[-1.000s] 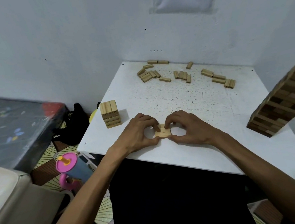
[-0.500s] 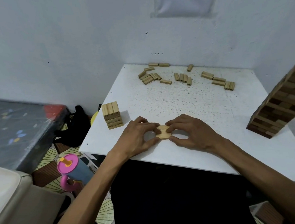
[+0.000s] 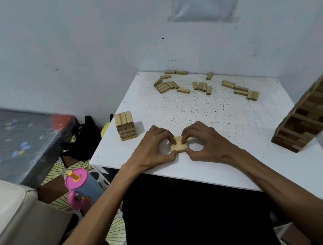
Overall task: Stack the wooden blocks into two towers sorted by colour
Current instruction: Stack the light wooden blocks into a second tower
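Your left hand [image 3: 155,148] and right hand [image 3: 205,144] meet at lower centre of the frame, near the front edge of the white speckled square table [image 3: 195,115]. Between them sits a flat set of pale wooden blocks [image 3: 179,145], lying side by side on the tabletop; the exact count is not clear. Both hands have curled fingers: on each, thumb and fingertips pinch the set from its own side, left hand on the left end, right hand on the right end. Wrists rest low at the table edge.

Left of your hands, well apart, a short tower of pale wooden blocks [image 3: 126,128] stands upright near the table's left edge, with dark markings on its side faces. At the right edge of the frame stands a tall tower of darker brown wooden blocks [image 3: 308,113], cut off by the frame. Loose pale wooden blocks [image 3: 202,85] lie scattered along the table's far side, some touching in small rows.

Lower left, on the floor: a pink-lidded blue plastic cup [image 3: 82,185] and, further up, a black bag [image 3: 86,140].
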Motion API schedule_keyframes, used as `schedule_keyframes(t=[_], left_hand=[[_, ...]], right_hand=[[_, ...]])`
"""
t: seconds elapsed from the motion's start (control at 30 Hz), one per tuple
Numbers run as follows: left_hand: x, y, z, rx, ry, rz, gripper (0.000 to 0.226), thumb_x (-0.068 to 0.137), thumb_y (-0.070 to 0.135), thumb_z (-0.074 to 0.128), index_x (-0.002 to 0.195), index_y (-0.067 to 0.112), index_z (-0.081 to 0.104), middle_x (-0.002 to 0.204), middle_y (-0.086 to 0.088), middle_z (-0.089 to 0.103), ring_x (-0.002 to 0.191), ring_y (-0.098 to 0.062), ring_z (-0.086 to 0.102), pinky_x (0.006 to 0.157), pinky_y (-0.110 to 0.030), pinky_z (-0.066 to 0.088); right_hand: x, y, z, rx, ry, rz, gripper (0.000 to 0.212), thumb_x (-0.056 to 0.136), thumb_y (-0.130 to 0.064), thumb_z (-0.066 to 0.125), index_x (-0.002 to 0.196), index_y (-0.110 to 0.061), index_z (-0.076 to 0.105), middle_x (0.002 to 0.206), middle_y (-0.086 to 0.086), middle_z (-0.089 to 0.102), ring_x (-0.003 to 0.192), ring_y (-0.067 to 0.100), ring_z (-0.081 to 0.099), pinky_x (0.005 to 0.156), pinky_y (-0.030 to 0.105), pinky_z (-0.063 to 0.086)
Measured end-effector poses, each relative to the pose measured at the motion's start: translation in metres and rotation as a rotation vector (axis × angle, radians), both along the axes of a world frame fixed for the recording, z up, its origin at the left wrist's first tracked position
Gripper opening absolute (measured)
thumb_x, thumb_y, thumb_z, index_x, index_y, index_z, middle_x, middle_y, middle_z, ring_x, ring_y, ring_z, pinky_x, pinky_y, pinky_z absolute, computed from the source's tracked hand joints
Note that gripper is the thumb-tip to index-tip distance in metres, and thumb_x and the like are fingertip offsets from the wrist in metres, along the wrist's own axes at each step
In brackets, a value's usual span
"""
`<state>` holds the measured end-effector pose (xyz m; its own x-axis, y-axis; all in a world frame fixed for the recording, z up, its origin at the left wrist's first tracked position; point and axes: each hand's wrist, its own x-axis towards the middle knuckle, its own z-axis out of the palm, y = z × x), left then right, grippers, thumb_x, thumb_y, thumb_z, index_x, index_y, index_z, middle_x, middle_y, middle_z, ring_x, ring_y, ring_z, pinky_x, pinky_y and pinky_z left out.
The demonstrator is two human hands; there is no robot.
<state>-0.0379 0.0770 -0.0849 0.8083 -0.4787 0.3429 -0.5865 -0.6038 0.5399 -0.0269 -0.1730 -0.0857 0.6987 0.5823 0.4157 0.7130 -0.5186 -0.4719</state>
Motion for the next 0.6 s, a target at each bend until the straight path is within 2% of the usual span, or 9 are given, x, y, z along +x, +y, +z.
schedule_keyframes(t=[0.17, 0.33, 0.6], left_hand=[[0.005, 0.017, 0.025, 0.004, -0.016, -0.001, 0.028, 0.077, 0.040, 0.078, 0.100, 0.027, 0.066, 0.105, 0.014, 0.066, 0.103, -0.017, 0.051, 0.089, -0.034, 0.046], [0.009, 0.037, 0.058, 0.036, -0.098, 0.045, 0.026, 0.077, 0.037, 0.078, 0.097, 0.026, 0.066, 0.101, 0.016, 0.065, 0.099, -0.017, 0.050, 0.087, -0.028, 0.044], [0.020, 0.080, 0.079, 0.055, -0.119, 0.118, 0.030, 0.075, 0.045, 0.069, 0.096, 0.024, 0.066, 0.097, 0.011, 0.067, 0.095, -0.017, 0.048, 0.082, -0.022, 0.039]], right_hand=[[0.016, 0.011, 0.019, 0.036, -0.037, 0.068, 0.030, 0.077, -0.019, 0.086, 0.103, -0.015, 0.072, 0.111, -0.003, 0.068, 0.104, 0.021, 0.060, 0.088, 0.035, 0.050], [0.032, 0.033, 0.047, 0.081, -0.078, 0.099, 0.029, 0.078, -0.018, 0.085, 0.103, -0.015, 0.071, 0.110, -0.004, 0.069, 0.102, 0.017, 0.058, 0.086, 0.015, 0.039], [0.057, 0.079, 0.069, 0.090, -0.125, 0.172, 0.026, 0.079, -0.015, 0.083, 0.101, -0.015, 0.069, 0.106, -0.005, 0.068, 0.096, 0.015, 0.055, 0.081, 0.010, 0.037]])
